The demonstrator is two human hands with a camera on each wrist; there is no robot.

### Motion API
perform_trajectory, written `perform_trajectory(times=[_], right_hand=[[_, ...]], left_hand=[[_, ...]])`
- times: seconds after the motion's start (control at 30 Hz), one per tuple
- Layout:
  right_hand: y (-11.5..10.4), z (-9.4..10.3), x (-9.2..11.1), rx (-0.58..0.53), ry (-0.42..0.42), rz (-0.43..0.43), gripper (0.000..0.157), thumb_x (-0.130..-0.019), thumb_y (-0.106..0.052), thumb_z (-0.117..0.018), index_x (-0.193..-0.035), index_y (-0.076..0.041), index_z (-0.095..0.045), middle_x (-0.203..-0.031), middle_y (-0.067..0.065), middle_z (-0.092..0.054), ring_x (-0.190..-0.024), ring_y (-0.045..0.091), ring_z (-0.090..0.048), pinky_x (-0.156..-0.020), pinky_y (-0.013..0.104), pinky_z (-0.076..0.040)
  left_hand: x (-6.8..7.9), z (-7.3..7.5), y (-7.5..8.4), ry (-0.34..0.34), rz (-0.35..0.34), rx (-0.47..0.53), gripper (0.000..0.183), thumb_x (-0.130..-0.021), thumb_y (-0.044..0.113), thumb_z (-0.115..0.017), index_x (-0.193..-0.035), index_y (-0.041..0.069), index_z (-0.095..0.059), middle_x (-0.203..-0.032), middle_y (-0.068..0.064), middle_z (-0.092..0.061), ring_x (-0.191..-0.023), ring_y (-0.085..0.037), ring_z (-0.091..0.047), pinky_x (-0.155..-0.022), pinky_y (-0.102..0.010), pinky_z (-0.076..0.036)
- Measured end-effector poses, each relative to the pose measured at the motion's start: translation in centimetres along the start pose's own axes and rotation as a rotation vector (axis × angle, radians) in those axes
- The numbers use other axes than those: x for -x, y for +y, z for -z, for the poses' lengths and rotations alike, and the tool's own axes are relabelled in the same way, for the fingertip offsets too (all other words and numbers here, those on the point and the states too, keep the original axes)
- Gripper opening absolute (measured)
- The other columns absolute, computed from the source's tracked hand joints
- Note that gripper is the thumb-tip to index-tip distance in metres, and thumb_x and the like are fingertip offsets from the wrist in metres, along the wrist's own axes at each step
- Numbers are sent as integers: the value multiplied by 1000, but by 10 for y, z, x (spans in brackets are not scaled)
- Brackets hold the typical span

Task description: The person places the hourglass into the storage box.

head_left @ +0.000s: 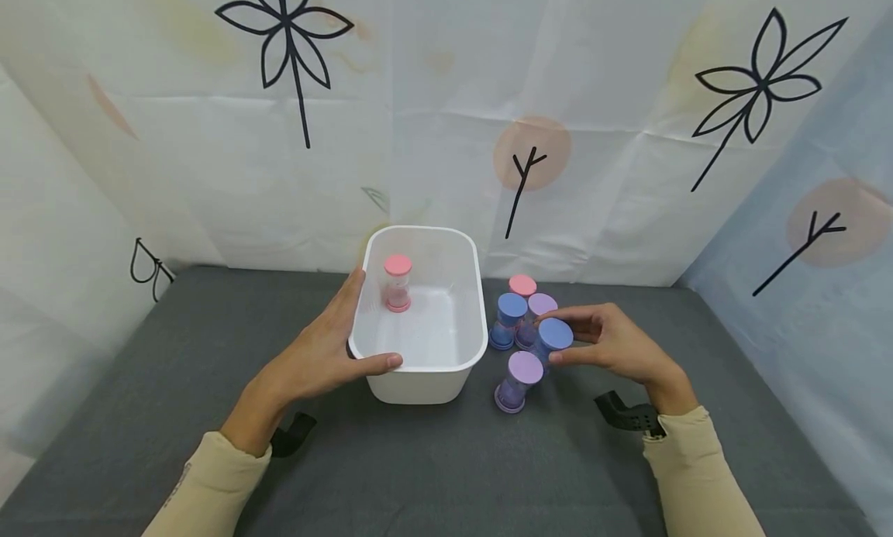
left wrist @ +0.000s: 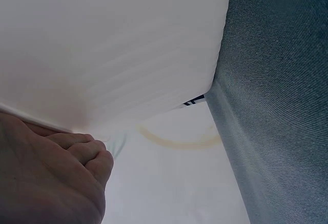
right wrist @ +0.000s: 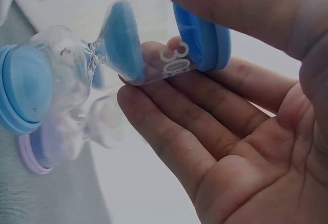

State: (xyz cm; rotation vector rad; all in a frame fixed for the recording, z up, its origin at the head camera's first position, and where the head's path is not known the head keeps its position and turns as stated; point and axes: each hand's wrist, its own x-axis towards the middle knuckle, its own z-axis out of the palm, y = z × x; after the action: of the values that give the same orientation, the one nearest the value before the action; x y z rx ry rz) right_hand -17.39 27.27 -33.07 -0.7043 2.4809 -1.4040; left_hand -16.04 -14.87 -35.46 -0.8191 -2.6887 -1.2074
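Note:
My left hand (head_left: 312, 363) holds the left side of a white plastic tub (head_left: 418, 386), thumb over its front rim. In the left wrist view, the fingers (left wrist: 87, 155) lie along the tub's outer wall. One pink-capped sand timer (head_left: 398, 283) stands upright inside, toward the back left. Right of the tub, my right hand (head_left: 614, 347) grips a blue-capped sand timer (head_left: 555, 335) between thumb and fingers. The right wrist view shows a white "30" on its glass and blue sand in the end nearer the palm.
Close around the held timer stand a purple sand timer (head_left: 523, 370) in front, another blue one (head_left: 512, 311), a second purple one (head_left: 542, 304) and a pink one (head_left: 522, 285) behind. A dark grey cloth (head_left: 418, 467) covers the table, with a patterned curtain (head_left: 446, 80) at its back edge.

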Motion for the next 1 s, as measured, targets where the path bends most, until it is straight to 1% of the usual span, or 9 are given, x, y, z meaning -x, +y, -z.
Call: perform_trajectory(times=[0.2, 0.3, 0.4, 0.5, 0.6, 0.7, 0.77, 0.9, 1.0], right_hand=[[-12, 12, 11, -74, 79, 3, 48, -85, -4, -82, -130, 1, -66, -117, 12, -71, -97, 22, -71, -81, 32, -57], [-19, 14, 15, -103, 121, 13, 46, -87, -1, -80, -130, 4, -65, -118, 11, -71, -98, 21, -72, -81, 32, -57], [-25, 14, 17, -155, 156, 53, 46, -88, 4, -76, -131, 8, -62, -121, 14, -70, -102, 20, -71, -83, 31, -57], [-29, 13, 17, -230, 171, 104, 45, -89, 10, -72, -132, 11, -59, -123, 17, -69, -108, 21, -69, -86, 31, -56], [-32, 10, 16, -284, 180, 135, 43, -90, 11, -69, -132, 10, -59, -123, 18, -69, -110, 23, -68, -88, 31, -55], [-34, 8, 15, -296, 196, 153, 41, -91, 11, -68, -131, 10, -60, -121, 16, -70, -109, 22, -68, -89, 31, -55], [-35, 6, 14, -310, 205, 166, 40, -91, 11, -67, -131, 10, -60, -121, 14, -70, -109, 21, -67, -90, 30, -54], [-35, 2, 11, -341, 209, 187, 40, -91, 13, -66, -131, 9, -61, -120, 12, -71, -110, 21, -66, -91, 30, -53], [-36, -3, 9, -356, 207, 195, 40, -91, 13, -66, -130, 8, -62, -120, 12, -71, -110, 21, -66, -90, 30, -53]], left_hand=[[0, 0, 0, 11, -14, 10, 123, -82, 50, -82, -163, 31, 9, -168, 1, -7, -147, -24, -25, -109, -57, -34], [-1, -1, 0, 12, -14, 11, 124, -82, 50, -83, -163, 30, 9, -168, 0, -8, -147, -25, -26, -108, -57, -34], [0, -1, 0, 6, -9, 4, 123, -83, 50, -81, -163, 28, 9, -169, -2, -7, -147, -25, -25, -108, -59, -34], [0, 0, 0, 4, -4, 3, 123, -83, 50, -81, -163, 27, 9, -169, -2, -6, -148, -25, -23, -109, -59, -33], [0, 0, 0, 8, -5, 9, 123, -82, 50, -82, -163, 30, 8, -169, 0, -6, -149, -24, -22, -110, -58, -32], [0, -1, 0, 16, -16, 22, 123, -81, 49, -83, -162, 33, 8, -168, 5, -7, -148, -23, -23, -110, -57, -33], [0, -1, 0, 18, -20, 26, 124, -81, 49, -84, -162, 33, 8, -168, 6, -8, -147, -23, -25, -109, -56, -33], [0, -1, 0, 13, -16, 15, 124, -82, 49, -83, -163, 29, 8, -169, 2, -6, -148, -23, -23, -109, -58, -33], [0, -1, 0, 10, -10, 18, 124, -82, 49, -83, -163, 29, 8, -169, 0, -7, -147, -24, -25, -109, -58, -33]])
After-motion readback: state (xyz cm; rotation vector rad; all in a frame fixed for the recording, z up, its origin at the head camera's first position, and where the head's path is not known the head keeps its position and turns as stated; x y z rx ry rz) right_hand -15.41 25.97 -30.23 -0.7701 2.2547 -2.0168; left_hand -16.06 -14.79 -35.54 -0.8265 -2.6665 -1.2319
